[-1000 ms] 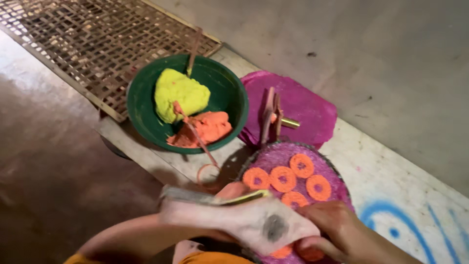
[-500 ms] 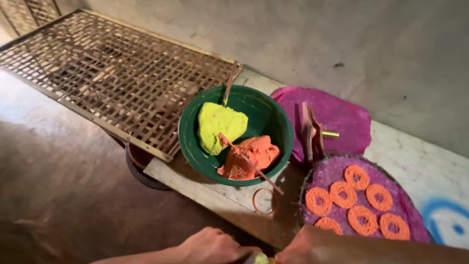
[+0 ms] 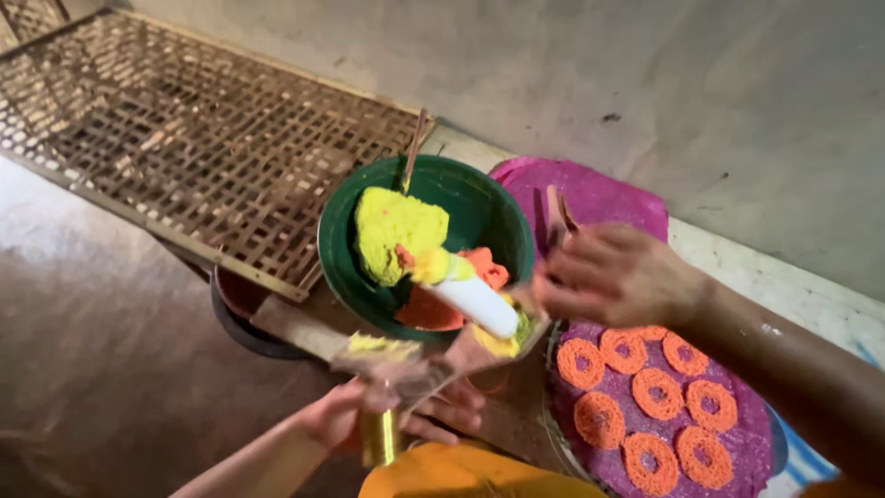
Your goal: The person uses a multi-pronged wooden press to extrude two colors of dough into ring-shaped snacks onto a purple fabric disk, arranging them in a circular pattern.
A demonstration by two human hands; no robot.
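Both hands had risen into view since half a second earlier, when they sat at the bottom edge, and the press had come up with them. Her or his left hand was closed around the brass barrel of the press, fingers wrapped under its wooden wings. Right hand hovered above the near rim of the green bowl, fingers loosely curled; whether it pinched anything could not be told (motion blur hid the fingertips). A white plunger, smeared at its tip with yellow dough, lay slanted across the press top, over the bowl's near side.

Inside the bowl sat a lump of yellow dough beside orange dough. Orange rings lay in rows on a purple cloth to the right, and a woven lattice tray lay beyond the bowl to the left.

Done well, this step probably called for holding the barrel upright and steady, keeping the plunger over the bowl so drips fell there, and packing dough without trapped air.
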